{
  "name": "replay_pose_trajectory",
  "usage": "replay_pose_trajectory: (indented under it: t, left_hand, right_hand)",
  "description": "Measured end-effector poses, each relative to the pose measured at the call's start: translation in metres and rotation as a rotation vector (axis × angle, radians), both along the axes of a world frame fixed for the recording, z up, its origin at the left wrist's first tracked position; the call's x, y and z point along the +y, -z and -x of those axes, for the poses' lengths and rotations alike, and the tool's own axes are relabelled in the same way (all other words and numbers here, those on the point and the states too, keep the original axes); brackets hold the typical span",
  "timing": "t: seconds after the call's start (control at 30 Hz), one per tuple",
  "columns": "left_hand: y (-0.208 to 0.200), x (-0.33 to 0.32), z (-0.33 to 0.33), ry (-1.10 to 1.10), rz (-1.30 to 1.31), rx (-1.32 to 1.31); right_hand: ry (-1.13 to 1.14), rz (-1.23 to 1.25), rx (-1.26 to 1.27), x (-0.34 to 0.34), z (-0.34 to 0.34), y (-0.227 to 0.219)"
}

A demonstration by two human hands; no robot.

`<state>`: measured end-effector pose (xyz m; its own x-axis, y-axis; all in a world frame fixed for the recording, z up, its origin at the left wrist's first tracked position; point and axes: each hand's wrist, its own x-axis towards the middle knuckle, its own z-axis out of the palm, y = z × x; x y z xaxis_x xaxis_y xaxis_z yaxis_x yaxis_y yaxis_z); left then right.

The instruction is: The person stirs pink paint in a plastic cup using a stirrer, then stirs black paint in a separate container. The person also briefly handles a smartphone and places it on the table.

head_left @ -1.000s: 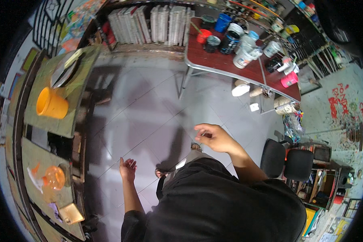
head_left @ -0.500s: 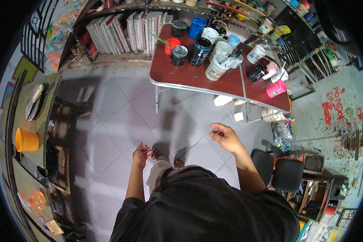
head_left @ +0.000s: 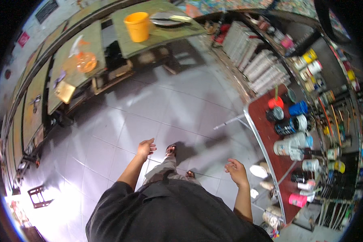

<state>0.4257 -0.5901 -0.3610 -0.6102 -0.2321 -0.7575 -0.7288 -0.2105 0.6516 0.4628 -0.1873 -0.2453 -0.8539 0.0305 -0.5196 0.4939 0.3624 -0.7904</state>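
Note:
My left hand [head_left: 146, 148] hangs in the air over the grey tiled floor [head_left: 109, 149], fingers loosely stretched, with nothing in it. On the other side, my right hand [head_left: 236, 171] is also empty, its fingers apart and slightly bent. It is nearest to the red-brown folding table [head_left: 257, 107] but does not touch it. Paint tubs crowd that table, among them a red cup [head_left: 275, 102], a blue can [head_left: 298, 108], a black can [head_left: 285, 128] and a pink tub [head_left: 297, 200]. Across the floor, an orange-yellow bucket [head_left: 137, 27] stands on a greenish bench [head_left: 165, 35].
Beside the bucket lies a dark dish [head_left: 165, 20]. A transparent orange bottle [head_left: 86, 62], a yellowish block [head_left: 65, 92] and scissors [head_left: 35, 101] lie along the left benches. Stacked pale panels [head_left: 266, 74] fill a shelf. A dark crate [head_left: 40, 197] sits on the floor.
My view and body have turned left, so the folding table now lies on the right and the greenish bench ahead. My feet have shifted. Both hands stay empty; the right hand is lower.

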Motion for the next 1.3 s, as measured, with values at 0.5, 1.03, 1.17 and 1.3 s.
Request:
replay_pose_trajectory:
  t: [0.5,1.03,1.17,1.3]
  left_hand:
    - [-0.103,-0.354,0.028,0.287,0.620,0.659]
    - [-0.233,-0.400,0.046,0.788,1.152,1.187]
    - [-0.257,-0.422,0.088,1.137,1.478,0.667]
    - [-0.243,-0.415,0.115,1.289,1.523,0.549]
  right_hand:
    - [-0.039,0.202,0.041,-0.289,0.027,0.012]
    - [0.215,0.106,0.049,-0.322,0.003,-0.031]
    - [0.130,0.022,0.031,-0.339,0.009,-0.035]
    - [0.190,0.054,0.049,-0.335,-0.007,-0.027]
